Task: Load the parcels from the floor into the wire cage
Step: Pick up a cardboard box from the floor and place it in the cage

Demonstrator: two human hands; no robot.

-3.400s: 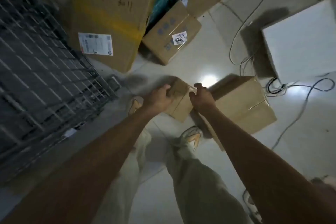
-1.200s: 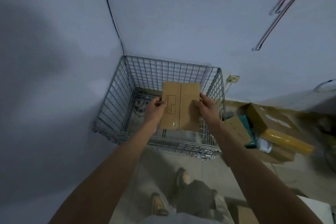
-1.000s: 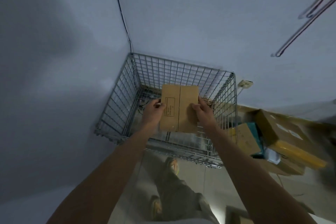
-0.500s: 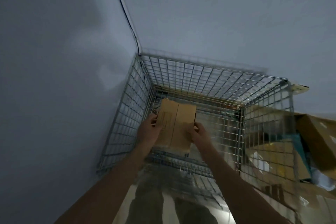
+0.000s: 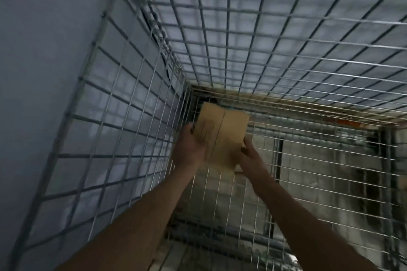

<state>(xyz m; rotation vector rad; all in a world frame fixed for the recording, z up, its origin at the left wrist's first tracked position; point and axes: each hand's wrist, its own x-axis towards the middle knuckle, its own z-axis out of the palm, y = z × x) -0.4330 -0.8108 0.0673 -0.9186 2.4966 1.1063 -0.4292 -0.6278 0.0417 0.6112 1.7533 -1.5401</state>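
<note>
A small brown cardboard parcel (image 5: 221,134) with a taped seam down its middle is held deep inside the wire cage (image 5: 123,103), near the far left bottom corner. My left hand (image 5: 188,149) grips its left edge and my right hand (image 5: 248,157) grips its lower right edge. Both forearms reach down over the cage's near rim. Whether the parcel touches the cage floor cannot be told. The cage's mesh walls fill most of the view.
A pale grey wall (image 5: 39,50) stands close behind the cage's left and far sides. The wire cage floor (image 5: 308,160) to the right of the parcel shows bare mesh over a light floor.
I have leaned in over the cage and lowered the parcel from above its rim down toward the far left bottom corner. Both hands kept their hold throughout.
</note>
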